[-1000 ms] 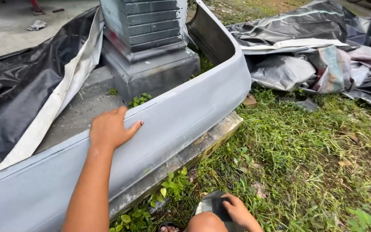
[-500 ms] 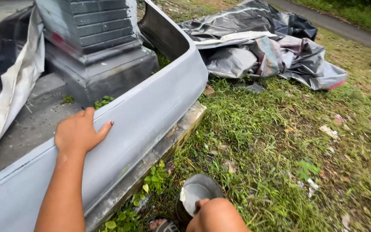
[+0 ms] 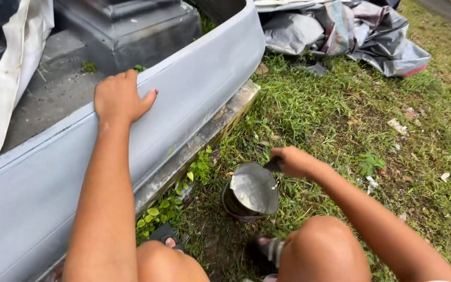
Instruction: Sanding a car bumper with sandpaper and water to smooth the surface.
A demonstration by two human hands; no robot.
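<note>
Grassy yard beside a concrete slab, grey primed car bumper (image 3: 194, 104) propped on its edge.
Our left hand (image 3: 120, 98) lies spread on its top edge; our right hand (image 3: 294, 161) pinches a wide putty blade (image 3: 254, 188) over the small round tin (image 3: 246, 201). We'd load it thinly.

Grey curved car bumper panel (image 3: 194, 99) cut off at left and bottom edges. Round dark tin (image 3: 249, 196): contents hidden beneath a pale, smeared scraper blade (image 3: 254, 188). Blade handle concealed inside right hand (image 3: 293, 161).
</note>
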